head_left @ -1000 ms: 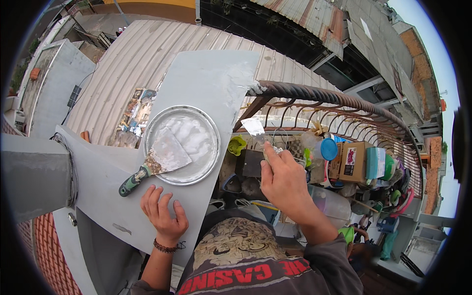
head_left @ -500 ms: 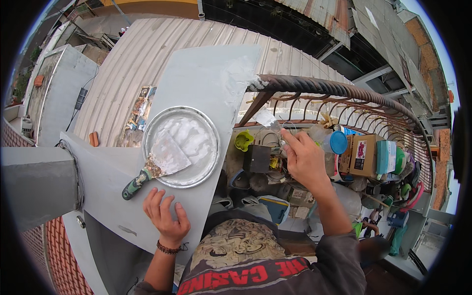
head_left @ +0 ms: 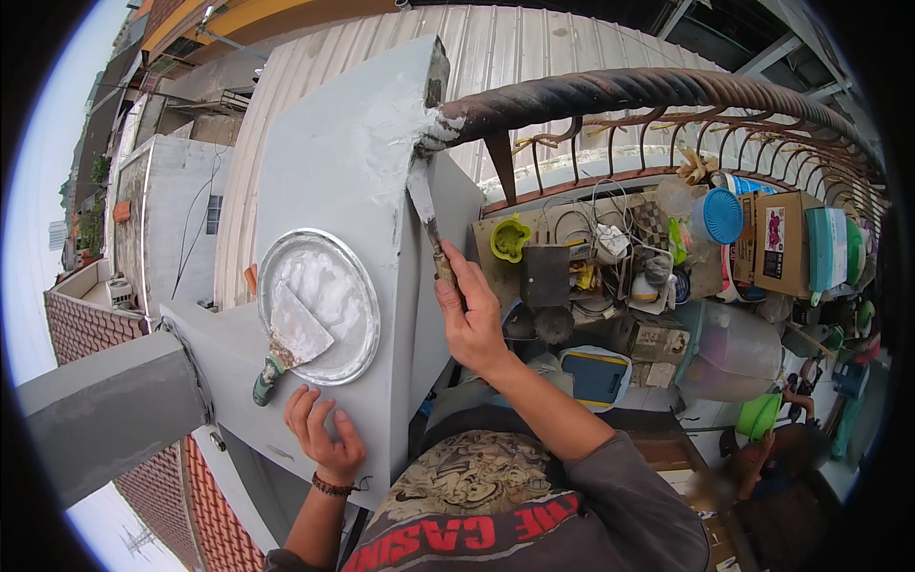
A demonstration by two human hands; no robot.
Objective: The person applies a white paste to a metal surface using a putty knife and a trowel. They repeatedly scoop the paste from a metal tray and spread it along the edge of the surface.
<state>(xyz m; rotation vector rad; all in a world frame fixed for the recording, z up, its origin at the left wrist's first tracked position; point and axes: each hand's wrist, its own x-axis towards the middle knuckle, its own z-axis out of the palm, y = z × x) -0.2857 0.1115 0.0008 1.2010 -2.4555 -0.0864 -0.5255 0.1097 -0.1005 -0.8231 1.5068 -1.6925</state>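
My right hand [head_left: 477, 319] grips the handle of a narrow putty knife [head_left: 421, 198]. Its blade lies against the edge of the grey ledge [head_left: 305, 181], just below the twisted metal rail's end. White putty [head_left: 400, 124] is smeared around that joint. My left hand [head_left: 326, 434] rests on the ledge, fingers apart and holding nothing, close to a wide scraper [head_left: 303, 336] with a green and black handle. That scraper lies across a round metal lid [head_left: 373, 334], which has white putty spread over its inside.
The twisted rail [head_left: 591, 98] curves away to the right above hooked bars. Below, to the right, sit a cardboard box [head_left: 783, 243], a green pot [head_left: 509, 238], a clear plastic tub [head_left: 729, 353] and clutter. Another person [head_left: 772, 467] is at lower right. A corrugated roof [head_left: 543, 48] lies beyond.
My right hand has brought the putty knife leftward from over the clutter to the ledge's edge by the rail. The view has shifted; my left hand stays near the scraper.
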